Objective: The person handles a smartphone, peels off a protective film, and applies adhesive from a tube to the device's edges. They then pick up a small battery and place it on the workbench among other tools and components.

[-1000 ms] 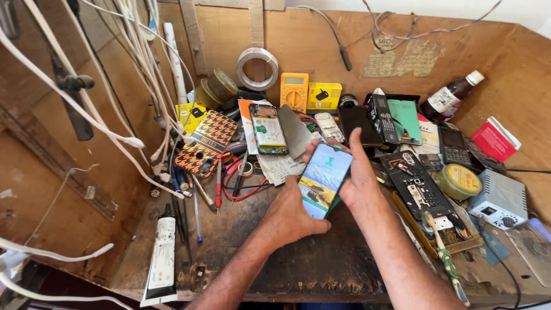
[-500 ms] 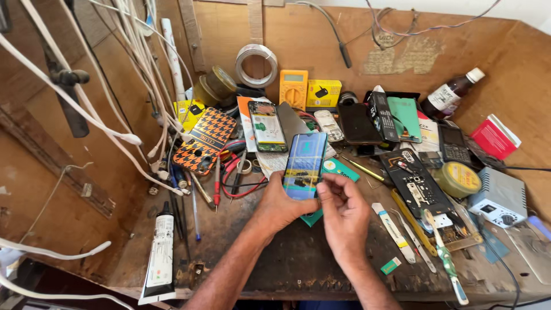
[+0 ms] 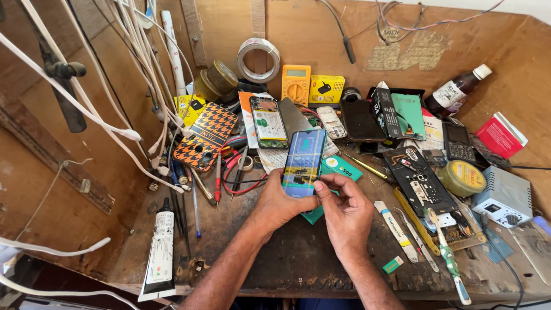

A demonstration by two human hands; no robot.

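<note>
Frame centre: left hand grips smartphone upright, right hand fingertips pinching its lower edge; inspection step, next needs steady hold.

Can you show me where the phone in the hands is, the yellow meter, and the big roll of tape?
phone (image 3: pixel 304 158): head view, middle of its glossy face.
yellow meter (image 3: pixel 296 85): head view, on its round dial.
roll of tape (image 3: pixel 245 60): head view, left side of the ring.
</note>
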